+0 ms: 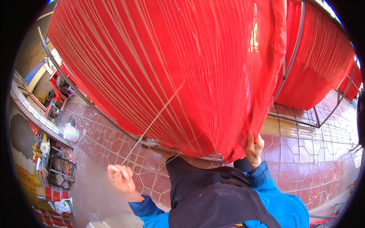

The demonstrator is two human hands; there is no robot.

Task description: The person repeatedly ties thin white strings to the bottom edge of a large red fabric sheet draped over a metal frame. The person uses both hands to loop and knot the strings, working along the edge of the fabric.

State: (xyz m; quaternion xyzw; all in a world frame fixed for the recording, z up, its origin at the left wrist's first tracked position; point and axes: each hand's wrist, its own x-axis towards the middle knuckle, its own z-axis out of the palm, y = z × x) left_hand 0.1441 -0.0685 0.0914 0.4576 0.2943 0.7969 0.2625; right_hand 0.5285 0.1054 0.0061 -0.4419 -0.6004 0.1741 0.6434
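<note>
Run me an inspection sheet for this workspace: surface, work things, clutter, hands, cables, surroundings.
Surface: reddish tiled floor below the work.
Work things: large red cloth streaked with pale threads; one pale strand stretches from it toward the left hand.
Clutter: mixed items on a rack at left; pale bucket on the floor.
Hands: left curled shut at the strand's end; right hand gripping the cloth's lower right edge.
Cables: nothing seen.
Surroundings: another red cloth at right, beyond a curved metal bar.
</note>
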